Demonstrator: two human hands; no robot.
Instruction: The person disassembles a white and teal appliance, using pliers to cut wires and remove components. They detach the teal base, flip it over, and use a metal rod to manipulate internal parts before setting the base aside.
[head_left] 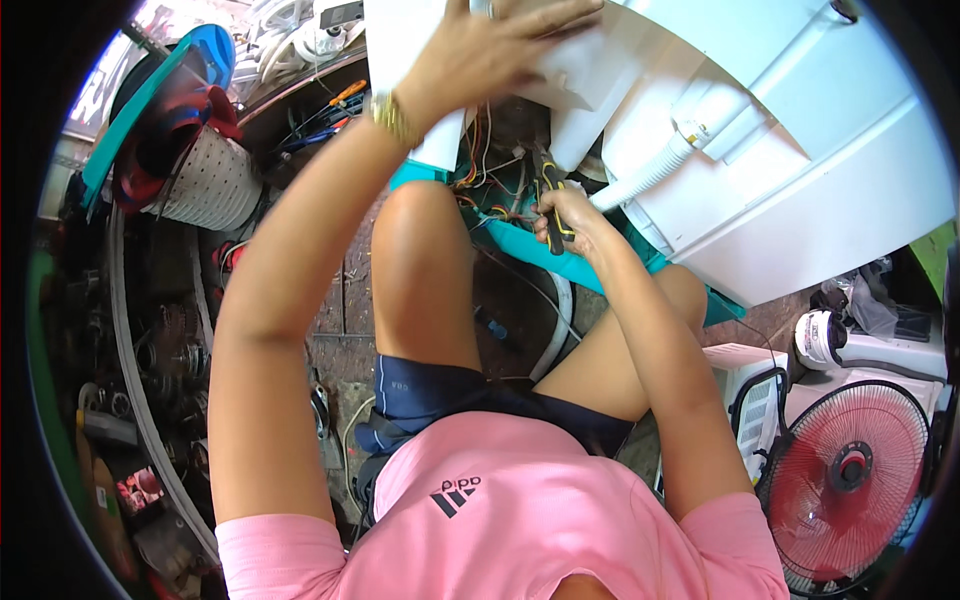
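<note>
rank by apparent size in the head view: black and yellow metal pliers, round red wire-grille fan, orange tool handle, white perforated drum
Largest to smallest:
1. Round red fan
2. White perforated drum, partly hidden
3. Metal pliers in the right hand
4. Orange tool handle

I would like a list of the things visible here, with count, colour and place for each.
Pliers: one, black and yellow, upper centre
Appliance: one, white with teal lower edge, upper right
Ribbed hose: one, white, against the appliance
Wires: several, mixed colours, beyond the knees
Fan: one, reddish blades, lower right
Box with grille: one, white, beside the fan
Perforated drum: one, off-white, upper left
Loose parts: too many to count, mostly dark, left side
Bracelet: one, gold-coloured, left wrist
Shirt: one, pink, bottom centre
Left hand: one, bare, top centre, fingers spread
Right hand: one, bare, closed around the pliers
</note>
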